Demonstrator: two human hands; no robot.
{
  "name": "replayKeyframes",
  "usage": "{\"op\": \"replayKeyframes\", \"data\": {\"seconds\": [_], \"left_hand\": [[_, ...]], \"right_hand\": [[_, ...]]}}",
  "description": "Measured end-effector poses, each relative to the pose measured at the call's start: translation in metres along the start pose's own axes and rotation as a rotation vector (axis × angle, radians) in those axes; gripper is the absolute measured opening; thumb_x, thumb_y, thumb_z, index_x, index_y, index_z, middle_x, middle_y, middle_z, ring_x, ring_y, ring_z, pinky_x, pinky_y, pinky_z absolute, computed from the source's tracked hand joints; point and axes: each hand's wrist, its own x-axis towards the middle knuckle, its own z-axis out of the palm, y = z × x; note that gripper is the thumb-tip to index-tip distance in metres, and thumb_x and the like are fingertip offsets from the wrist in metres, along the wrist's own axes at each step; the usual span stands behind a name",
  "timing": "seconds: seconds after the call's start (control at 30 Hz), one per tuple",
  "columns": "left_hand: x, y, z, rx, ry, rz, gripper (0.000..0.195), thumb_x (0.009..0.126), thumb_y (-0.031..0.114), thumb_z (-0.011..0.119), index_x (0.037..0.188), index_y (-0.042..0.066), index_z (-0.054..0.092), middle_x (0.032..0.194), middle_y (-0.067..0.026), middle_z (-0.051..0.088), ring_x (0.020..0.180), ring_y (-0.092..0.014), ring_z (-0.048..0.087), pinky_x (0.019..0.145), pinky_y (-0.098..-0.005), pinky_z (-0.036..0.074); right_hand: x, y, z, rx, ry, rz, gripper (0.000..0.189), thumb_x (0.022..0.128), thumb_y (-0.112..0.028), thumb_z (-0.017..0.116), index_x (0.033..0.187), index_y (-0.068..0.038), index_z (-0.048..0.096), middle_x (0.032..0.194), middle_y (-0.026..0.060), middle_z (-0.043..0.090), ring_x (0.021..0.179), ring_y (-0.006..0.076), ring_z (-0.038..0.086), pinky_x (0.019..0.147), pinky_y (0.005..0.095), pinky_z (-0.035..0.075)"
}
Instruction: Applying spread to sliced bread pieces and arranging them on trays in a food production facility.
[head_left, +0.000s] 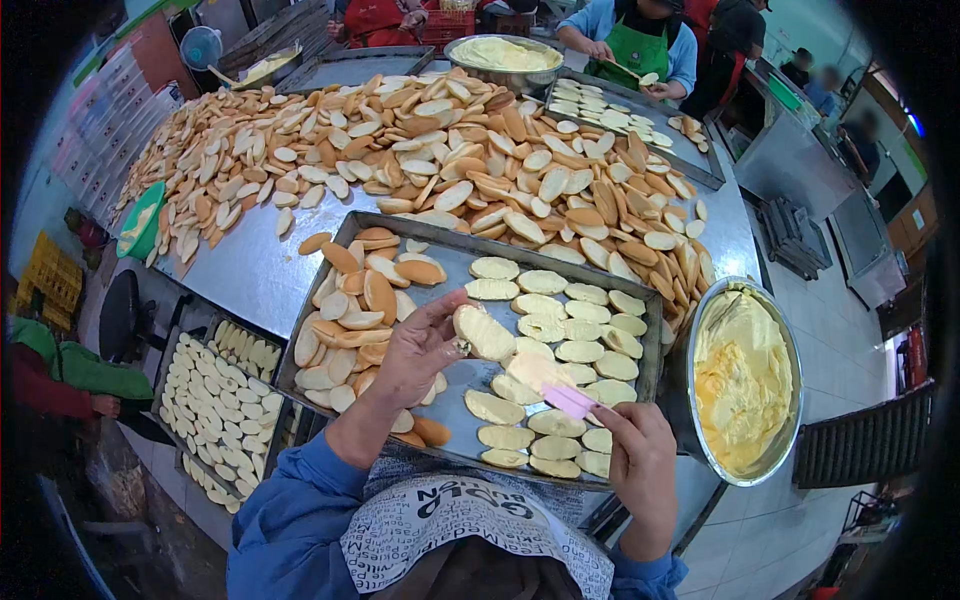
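Between the fingers of my left hand (424, 349) is a bread slice (484, 334) with pale yellow spread on its upper face. My right hand (637, 446) grips a pink spatula (568, 400) whose blade carries spread, just below and right of that slice. Both hands are over a metal baking tray (656, 330). Rows of spread-covered slices (555, 448) lie on the tray's right part, and a jumble of bread slices (360, 319) without visible spread fills its left part. A metal bowl of yellow spread (742, 382) stands right of the tray.
A large heap of bread slices (450, 165) covers much of the metal table (255, 277) beyond the tray. A green bowl (141, 221) sits at the left edge. Filled trays (225, 405) stand low at left. Across the table, a co-worker in a green apron (637, 49) works over another tray (697, 169).
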Motion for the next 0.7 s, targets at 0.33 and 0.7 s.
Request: {"op": "replayKeyframes", "data": {"seconds": [0.33, 0.7], "left_hand": [[0.025, 0.011, -0.033, 0.428, 0.149, -0.093, 0.044, 0.076, -0.013, 0.054, 0.117, 0.002, 0.047, 0.118, -0.0089, 0.054, 0.104, -0.017, 0.055, 0.088, -0.0289, 0.048], [0.068, -0.059, -0.072, 1.545, -0.176, -0.172, 0.04, 0.068, 0.019, 0.073, 0.101, 0.004, 0.058, 0.095, -0.0114, 0.061, 0.093, -0.03, 0.057, 0.081, -0.0406, 0.046]], "right_hand": [[-0.011, 0.021, 0.016, 0.08, 0.044, 0.097, 0.037, 0.067, 0.011, 0.055, 0.099, -0.005, 0.065, 0.086, 0.0126, 0.058, 0.079, 0.0282, 0.055, 0.068, 0.0358, 0.045], [-0.042, 0.031, 0.016, 0.14, 0.035, 0.209, 0.041, 0.07, 0.015, 0.049, 0.104, -0.004, 0.064, 0.091, 0.0145, 0.056, 0.083, 0.0279, 0.056, 0.07, 0.0332, 0.046]]}}
